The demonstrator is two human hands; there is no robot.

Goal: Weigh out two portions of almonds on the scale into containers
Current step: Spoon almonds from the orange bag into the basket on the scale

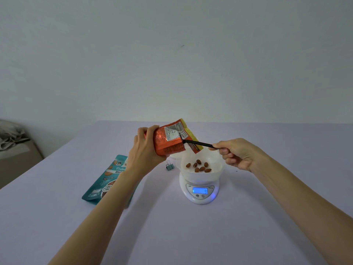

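Seven almonds (202, 168) are lying in one white bowl (191, 175) on one scale (202, 200). The left hand (145, 150) is gripping one tilted orange bag (168, 143) just above the bowl. The right hand (236, 153) is pinching one black stick (198, 143) that is reaching into the bag. One teal pouch (103, 184) and one clip (169, 166) are lying nearby.

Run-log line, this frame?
left hand grips orange bag over bowl | right hand holds black stick at bag mouth | bowl on scale, few almonds
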